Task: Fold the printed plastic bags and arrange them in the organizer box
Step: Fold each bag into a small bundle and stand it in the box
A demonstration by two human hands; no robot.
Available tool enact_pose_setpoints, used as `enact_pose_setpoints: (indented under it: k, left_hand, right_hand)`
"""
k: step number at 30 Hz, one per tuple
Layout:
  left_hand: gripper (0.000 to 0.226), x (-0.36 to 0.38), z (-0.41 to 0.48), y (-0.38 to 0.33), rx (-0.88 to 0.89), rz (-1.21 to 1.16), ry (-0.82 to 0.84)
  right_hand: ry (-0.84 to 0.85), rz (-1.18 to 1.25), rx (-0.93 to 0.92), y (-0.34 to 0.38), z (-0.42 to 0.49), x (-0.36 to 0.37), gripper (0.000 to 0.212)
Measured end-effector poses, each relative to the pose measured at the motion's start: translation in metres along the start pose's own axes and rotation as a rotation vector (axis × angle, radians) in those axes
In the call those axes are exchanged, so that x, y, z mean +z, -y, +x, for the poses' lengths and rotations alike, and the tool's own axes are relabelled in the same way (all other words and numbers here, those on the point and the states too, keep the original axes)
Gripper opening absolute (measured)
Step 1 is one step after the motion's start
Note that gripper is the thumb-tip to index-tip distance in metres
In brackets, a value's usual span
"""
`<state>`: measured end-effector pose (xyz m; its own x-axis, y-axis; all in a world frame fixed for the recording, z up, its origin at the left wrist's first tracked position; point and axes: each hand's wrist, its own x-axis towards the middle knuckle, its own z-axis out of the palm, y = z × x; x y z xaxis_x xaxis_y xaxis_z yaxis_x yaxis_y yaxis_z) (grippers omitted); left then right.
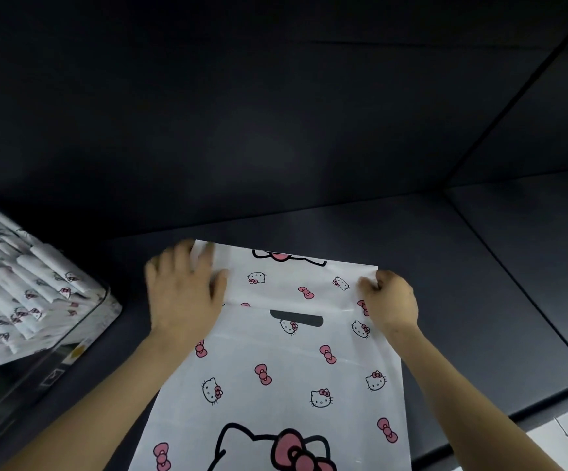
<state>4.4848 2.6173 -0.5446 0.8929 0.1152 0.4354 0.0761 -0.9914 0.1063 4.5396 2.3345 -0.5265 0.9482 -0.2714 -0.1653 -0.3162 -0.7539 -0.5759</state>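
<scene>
Head view: I see the bag (275, 375) lying flat on the dark table (479, 283) before me, with a layer's edge crossing it just past the handle slot (296, 317). My left hand (184, 294), blurred, lies spread on its far left corner. My right hand (391, 300) pinches the far right edge. Folded bags (21, 277) sit in the box (82, 338) at left.

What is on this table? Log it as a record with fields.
bag: printed plastic bag flat on the dark table, layers overlapping just beyond the handle cut-out
left hand: left hand flat on its far left corner, blurred
right hand: right hand pinches its far right edge
box: organizer box at left, holding rows of folded bags
</scene>
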Motion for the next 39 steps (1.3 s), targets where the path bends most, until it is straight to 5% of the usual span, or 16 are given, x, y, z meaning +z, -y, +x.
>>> enact_pose_setpoints:
  k: [3,6,13,17,21,25,30,34,39]
  left_hand:
    - [0.053,0.009,0.001,-0.016,0.202,-0.115,0.196]
    - [0.064,0.02,-0.004,-0.024,0.188,-0.084,0.386]
    - [0.073,0.021,-0.007,-0.026,0.144,-0.047,0.456]
    - [0.082,0.019,-0.006,-0.027,0.118,-0.05,0.446]
    - [0.078,0.021,-0.006,-0.029,0.124,-0.04,0.446]
    - [0.082,0.019,-0.006,-0.03,0.106,-0.024,0.442]
    - [0.086,0.019,-0.005,-0.029,0.1,-0.03,0.421]
    - [0.088,0.021,-0.006,-0.029,0.112,-0.016,0.433]
    - [0.084,0.02,-0.006,-0.028,0.12,-0.029,0.444]
  right_hand:
    - [-0.011,-0.037,-0.019,0.0,0.001,0.001,0.032]
    - [-0.024,-0.05,-0.028,-0.001,0.002,0.002,0.032]
    - [-0.04,-0.065,-0.001,0.006,-0.005,0.001,0.015]
    - [-0.391,-0.537,-0.399,0.021,-0.027,0.007,0.052]
    - [-0.03,-0.608,-0.714,0.037,-0.048,0.051,0.052]
    - [0.243,-0.702,-0.649,0.02,-0.04,0.046,0.068]
    - [0.194,-0.736,-0.475,-0.04,-0.017,-0.009,0.096]
    - [0.14,-0.773,-0.39,-0.047,-0.008,-0.033,0.091]
    - [-0.214,-0.3,-0.463,-0.008,-0.012,-0.02,0.053]
